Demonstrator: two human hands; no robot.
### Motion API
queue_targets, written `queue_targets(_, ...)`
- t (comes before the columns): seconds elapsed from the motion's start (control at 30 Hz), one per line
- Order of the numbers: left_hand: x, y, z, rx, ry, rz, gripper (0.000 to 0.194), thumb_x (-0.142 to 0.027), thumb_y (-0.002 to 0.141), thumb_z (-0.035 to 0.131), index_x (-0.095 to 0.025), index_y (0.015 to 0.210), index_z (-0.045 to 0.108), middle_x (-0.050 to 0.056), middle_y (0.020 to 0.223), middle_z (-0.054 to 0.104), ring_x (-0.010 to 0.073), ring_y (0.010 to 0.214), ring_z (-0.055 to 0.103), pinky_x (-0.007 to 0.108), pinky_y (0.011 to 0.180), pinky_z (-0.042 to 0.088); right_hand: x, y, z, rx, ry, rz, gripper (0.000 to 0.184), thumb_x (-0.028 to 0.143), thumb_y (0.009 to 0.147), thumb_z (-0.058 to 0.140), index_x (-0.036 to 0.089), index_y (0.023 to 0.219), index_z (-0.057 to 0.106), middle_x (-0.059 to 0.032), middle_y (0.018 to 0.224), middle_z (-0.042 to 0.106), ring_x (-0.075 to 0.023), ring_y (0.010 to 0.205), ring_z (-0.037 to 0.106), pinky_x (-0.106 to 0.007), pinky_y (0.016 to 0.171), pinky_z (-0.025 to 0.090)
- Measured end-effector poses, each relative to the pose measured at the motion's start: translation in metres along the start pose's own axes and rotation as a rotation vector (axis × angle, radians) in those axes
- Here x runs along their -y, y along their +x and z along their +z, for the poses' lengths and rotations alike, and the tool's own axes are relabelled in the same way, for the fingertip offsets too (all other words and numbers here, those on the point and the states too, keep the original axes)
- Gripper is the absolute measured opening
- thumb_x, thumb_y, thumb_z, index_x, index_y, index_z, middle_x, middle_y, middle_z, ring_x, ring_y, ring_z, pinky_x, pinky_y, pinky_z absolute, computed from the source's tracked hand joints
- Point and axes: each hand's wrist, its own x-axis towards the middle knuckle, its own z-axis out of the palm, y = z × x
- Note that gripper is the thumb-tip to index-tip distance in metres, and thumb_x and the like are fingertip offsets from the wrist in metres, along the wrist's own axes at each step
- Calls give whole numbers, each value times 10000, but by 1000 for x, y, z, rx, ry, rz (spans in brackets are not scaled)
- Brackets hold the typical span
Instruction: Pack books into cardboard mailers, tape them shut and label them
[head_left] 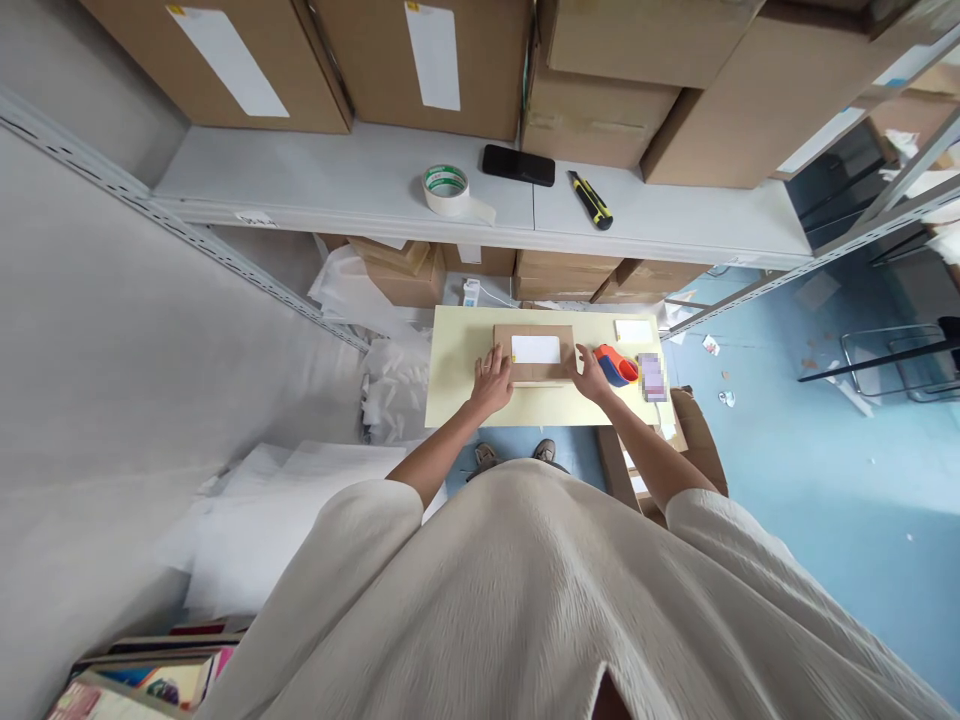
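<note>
the small brown cardboard box (534, 372) sits on the pale yellow rectangular desk (456, 350), seemingly shut, with a white paper label (536, 349) already on top; whether its seams are taped, or anything remains undone, i cannot tell. the left hand (493, 380) rests its grip on the left end, fingers loosely spread; the right hand (590, 377) curves at the other end (pinching or merely touching, i cannot tell). the box's underside is hidden, and a purple item (652, 378) is pixelated.

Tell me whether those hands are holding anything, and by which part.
The small cardboard box sits on the table, left hand touching its left end, right hand at its right end; whether they grip it cannot be told.
</note>
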Motion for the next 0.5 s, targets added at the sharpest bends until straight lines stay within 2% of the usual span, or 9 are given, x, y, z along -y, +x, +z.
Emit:
queue_targets(0.1, -7, 4, 0, 25, 41, 57, 698, -259, 1060, 601, -139, 1736, 477, 253, 1920, 221, 419, 1798, 189, 677, 1434, 161, -14, -9, -7, 2, -12, 54, 809, 597, 1011, 621, 167, 1688, 510, -276, 1612, 611, -422, 1433, 639, -615, 1216, 528)
queue_targets(0.23, -24, 19, 5, 52, 54, 116, 678, -321, 1091, 567, -135, 1740, 500, 226, 1919, 250, 411, 1789, 224, 615, 1449, 179, -44, -22, -25, 7, -46, 130, 756, 543, 1022, 587, 166, 1676, 540, -264, 1620, 608, -436, 1462, 613, -618, 1209, 522)
queue_targets(0.33, -42, 34, 11, 98, 68, 122, 700, -345, 1099, 556, -164, 1770, 473, 202, 1932, 225, 413, 1787, 230, 621, 1438, 221, -69, -28, -42, 23, -113, 199, 707, 490, 1015, 584, 186, 1653, 589, -247, 1569, 655, -455, 1479, 597, -615, 1205, 514)
queue_targets(0.5, -73, 54, 22, 100, 135, 103, 715, -407, 1105, 571, -208, 1784, 468, 178, 1937, 228, 414, 1779, 249, 629, 1444, 186, -103, -27, -66, 71, -227, 298, 697, 405, 989, 599, 221, 1661, 617, -219, 1606, 656, -435, 1452, 616, -591, 1179, 515)
